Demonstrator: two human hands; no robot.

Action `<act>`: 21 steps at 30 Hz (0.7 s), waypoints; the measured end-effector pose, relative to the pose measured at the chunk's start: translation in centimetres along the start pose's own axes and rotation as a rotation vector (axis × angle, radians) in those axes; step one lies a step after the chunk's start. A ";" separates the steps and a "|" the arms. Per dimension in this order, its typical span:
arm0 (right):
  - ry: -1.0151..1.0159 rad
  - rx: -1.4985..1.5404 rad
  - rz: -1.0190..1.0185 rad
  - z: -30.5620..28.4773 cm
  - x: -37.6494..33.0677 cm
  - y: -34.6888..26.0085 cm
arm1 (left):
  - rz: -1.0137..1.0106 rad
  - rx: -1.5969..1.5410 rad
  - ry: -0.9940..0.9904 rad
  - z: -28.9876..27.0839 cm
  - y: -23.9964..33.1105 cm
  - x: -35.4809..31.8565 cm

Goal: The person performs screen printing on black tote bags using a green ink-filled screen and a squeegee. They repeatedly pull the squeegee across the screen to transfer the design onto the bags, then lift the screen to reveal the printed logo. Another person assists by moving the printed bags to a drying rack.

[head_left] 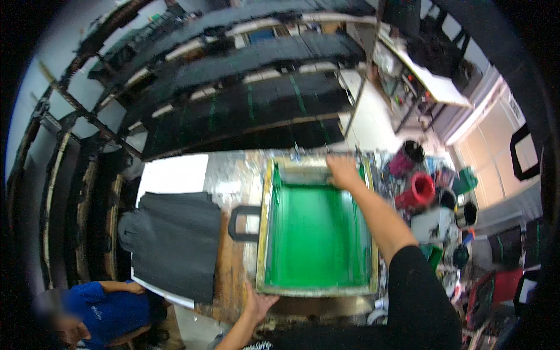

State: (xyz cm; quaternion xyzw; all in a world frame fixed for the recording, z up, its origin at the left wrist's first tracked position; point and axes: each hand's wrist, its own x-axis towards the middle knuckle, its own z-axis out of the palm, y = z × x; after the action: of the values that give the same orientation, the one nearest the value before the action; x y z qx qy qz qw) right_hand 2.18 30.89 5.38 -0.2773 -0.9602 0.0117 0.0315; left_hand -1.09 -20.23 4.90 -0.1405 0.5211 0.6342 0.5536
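A screen-printing frame point(318, 291) lies on the table before me, its mesh coated with wet green ink point(315, 233). At the frame's far end, my right hand point(343, 172) is closed on a squeegee point(303, 175) that spans most of its width. My left hand point(258, 301) is by the near left corner, thumb and fingers apart, seemingly touching the frame's edge. From under the frame's left side sticks out the black handle point(238, 223) of a bag. A stack of black fabric bags point(175, 242) lies to the left.
Racks point(251, 99) with black pieces stand beyond the table. On the right are a red container point(421, 188), a dark pink container point(406, 158) and several ink-stained cans. A person in a blue shirt point(116, 309) is at the lower left, one hand near the stack.
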 end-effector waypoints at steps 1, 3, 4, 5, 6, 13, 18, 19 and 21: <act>-0.124 0.028 0.026 -0.7 1.0 0.5 | -0.028 -0.058 0.012 -0.2 -0.5 -0.3; -0.202 0.077 0.029 -3.2 1.3 1.0 | -0.116 -0.134 0.116 0.2 -0.7 -1.1; -0.139 0.097 0.016 -4.1 1.1 1.1 | -0.132 -0.169 0.153 0.2 -0.4 -0.9; -0.093 0.076 0.028 -4.5 0.7 1.1 | -0.163 -0.179 0.162 -0.1 -0.4 -0.9; -0.046 0.056 0.037 -4.6 0.5 1.0 | -0.192 -0.190 0.172 -0.4 -0.1 -1.2; 0.145 -0.056 0.087 -1.6 -1.0 0.3 | -0.148 0.066 -0.077 -2.7 2.8 -2.9; 0.310 -0.202 0.062 2.5 -2.7 -1.2 | 0.911 0.992 -0.080 10.7 10.4 4.3; 0.377 -0.188 0.039 2.2 -3.0 -0.9 | 1.117 1.137 -0.102 13.5 12.3 6.5; 0.368 -0.199 0.005 3.2 -1.8 -1.4 | 1.504 1.363 -0.046 19.1 17.1 12.3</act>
State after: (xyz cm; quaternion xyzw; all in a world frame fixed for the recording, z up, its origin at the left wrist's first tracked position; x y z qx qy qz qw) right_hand 2.75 28.76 2.10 -0.2788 -0.9340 -0.1339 0.1788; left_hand -12.26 4.85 12.23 0.5818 0.7145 0.3883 -0.0172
